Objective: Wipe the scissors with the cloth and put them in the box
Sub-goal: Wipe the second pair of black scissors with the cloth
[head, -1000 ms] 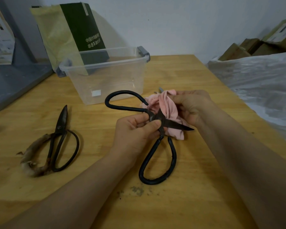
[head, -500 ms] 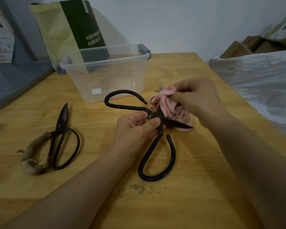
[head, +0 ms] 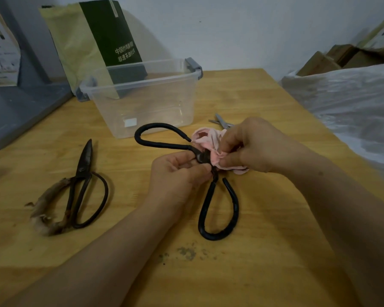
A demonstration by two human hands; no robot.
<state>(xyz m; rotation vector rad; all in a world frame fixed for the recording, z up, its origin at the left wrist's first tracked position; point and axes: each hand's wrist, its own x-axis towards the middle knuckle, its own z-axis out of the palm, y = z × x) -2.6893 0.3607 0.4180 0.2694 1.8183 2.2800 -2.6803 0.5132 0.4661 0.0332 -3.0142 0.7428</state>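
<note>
Large black scissors (head: pixel 218 209) with wide loop handles lie spread open at the middle of the wooden table (head: pixel 275 251). My left hand (head: pixel 177 173) pinches them at the pivot. My right hand (head: pixel 255 145) grips a crumpled pink cloth (head: pixel 211 140) bunched over the blades, which are hidden under it. A clear plastic box (head: pixel 142 100) with grey clips stands just behind, with nothing inside.
Old rusty scissors (head: pixel 80 187) with a rag-wrapped handle lie at the left. The tips of a small grey pair (head: pixel 222 121) show behind the cloth. A green and yellow paper bag (head: pixel 93 41) leans behind the box. Plastic sheeting (head: pixel 346 111) borders the right edge.
My right hand lifted the cloth off the blades, then brought it back down over them near the pivot. The blade tip that showed before is now covered. My left hand has stayed put.
</note>
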